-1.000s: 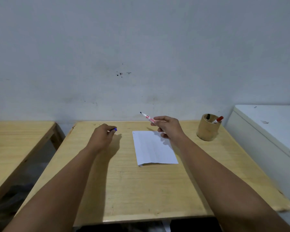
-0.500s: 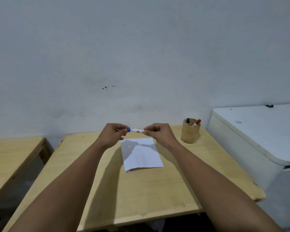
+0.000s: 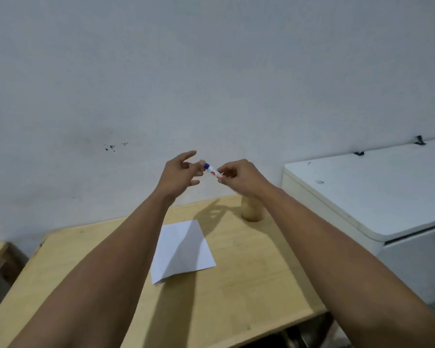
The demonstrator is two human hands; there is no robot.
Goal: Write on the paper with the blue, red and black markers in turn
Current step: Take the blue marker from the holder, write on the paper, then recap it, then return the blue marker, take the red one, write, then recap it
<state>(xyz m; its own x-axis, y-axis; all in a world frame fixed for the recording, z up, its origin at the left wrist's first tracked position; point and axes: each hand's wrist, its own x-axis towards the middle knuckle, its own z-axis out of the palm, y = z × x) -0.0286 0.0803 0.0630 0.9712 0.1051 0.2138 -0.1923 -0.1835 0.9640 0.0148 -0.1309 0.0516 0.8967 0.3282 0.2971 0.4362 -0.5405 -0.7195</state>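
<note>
Above the table, both hands raised before the wall, right hand pinching the marker barrel, blue cap end toward the left hand, whose fingers spread loosely, fingertip at the cap, paper flat below, cup behind the right wrist

Soft, even, rather dim light falls from above. The arms cast long grey shadows across the surface and the paper at centre. The picture is slightly soft, with wide-angle bending at the edges.
</note>
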